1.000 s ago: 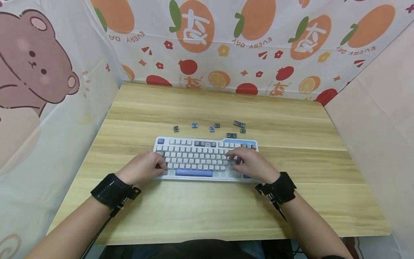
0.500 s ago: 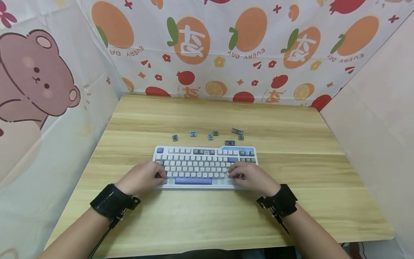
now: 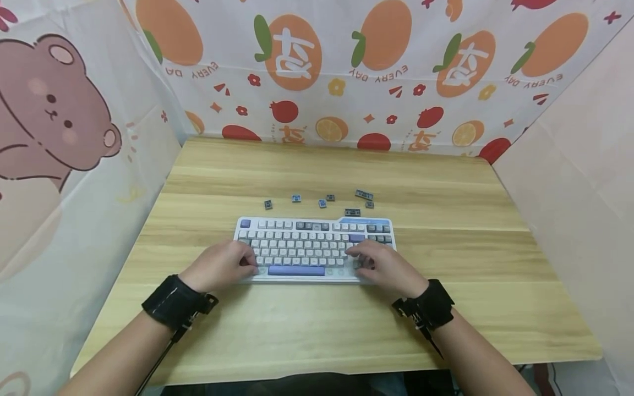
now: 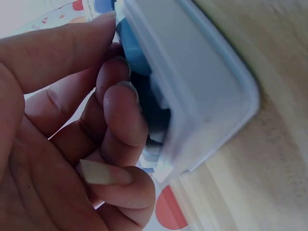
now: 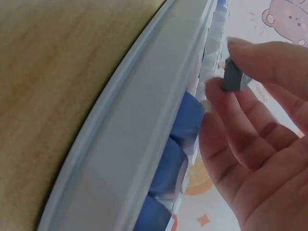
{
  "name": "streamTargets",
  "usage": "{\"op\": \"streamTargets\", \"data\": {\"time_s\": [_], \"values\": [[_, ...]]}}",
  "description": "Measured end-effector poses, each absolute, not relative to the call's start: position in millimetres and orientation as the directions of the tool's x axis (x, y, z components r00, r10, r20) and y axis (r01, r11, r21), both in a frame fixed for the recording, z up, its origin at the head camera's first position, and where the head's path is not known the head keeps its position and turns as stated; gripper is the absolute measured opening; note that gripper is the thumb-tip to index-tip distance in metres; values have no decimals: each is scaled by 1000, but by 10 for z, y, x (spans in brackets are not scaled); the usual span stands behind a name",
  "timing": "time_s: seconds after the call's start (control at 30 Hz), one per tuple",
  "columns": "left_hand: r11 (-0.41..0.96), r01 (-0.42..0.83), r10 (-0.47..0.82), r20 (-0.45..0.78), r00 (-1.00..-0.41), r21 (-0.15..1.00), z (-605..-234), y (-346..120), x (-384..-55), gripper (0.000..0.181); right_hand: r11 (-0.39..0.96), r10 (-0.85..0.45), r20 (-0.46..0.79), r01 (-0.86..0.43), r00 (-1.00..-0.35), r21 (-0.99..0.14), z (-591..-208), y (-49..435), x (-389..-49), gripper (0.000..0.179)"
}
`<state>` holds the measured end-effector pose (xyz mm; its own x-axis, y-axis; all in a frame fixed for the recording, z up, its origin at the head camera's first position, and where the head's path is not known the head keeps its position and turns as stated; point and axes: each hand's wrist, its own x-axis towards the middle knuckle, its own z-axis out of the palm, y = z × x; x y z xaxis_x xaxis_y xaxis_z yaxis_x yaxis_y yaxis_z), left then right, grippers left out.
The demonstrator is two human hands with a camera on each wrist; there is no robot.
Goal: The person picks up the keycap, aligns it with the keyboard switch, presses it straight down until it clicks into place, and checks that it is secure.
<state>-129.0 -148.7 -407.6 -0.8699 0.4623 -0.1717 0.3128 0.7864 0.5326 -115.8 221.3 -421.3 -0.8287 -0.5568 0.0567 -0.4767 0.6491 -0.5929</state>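
Observation:
A white keyboard (image 3: pixel 297 242) with pale, grey and blue keys lies on the wooden table. At its left front corner is my left hand (image 3: pixel 224 265), fingers curled against the keys; in the left wrist view the thumb (image 4: pixel 57 53) reaches a blue keycap (image 4: pixel 134 48), and a dark gap shows beside the fingertips. Whether these fingers pinch a key, I cannot tell. Over the keyboard's right part, my right hand (image 3: pixel 388 267) pinches a small grey keycap (image 5: pixel 233 76) between thumb and finger, above a row of blue keycaps (image 5: pixel 168 166).
Several loose keycaps lie behind the keyboard, among them a square one (image 3: pixel 268 204), a blue one (image 3: pixel 296 198) and a long dark one (image 3: pixel 364 194). Fruit-print cloth (image 3: pixel 337 71) stands behind the table (image 3: pixel 297 330), with pale cloth at both sides.
The head view tilts down and partly back up, shifting the whole scene. The right hand's fingers shift slightly over the keys. The left hand stays at the corner; the loose keycaps stay put.

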Motion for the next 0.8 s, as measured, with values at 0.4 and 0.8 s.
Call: {"op": "streamTargets", "data": {"time_s": [0.4, 0.8], "values": [[673, 468, 601, -54, -798, 572, -3953, -980, -1167, 5, 701, -546, 69, -501, -835, -508, -4317, 2213, -1147, 18], [574, 576, 732, -50, -679, 582, -4009, -229, -1170, 15, 640, -629, 126, -603, -767, -476, -4391, 2280, -1082, 16]]}}
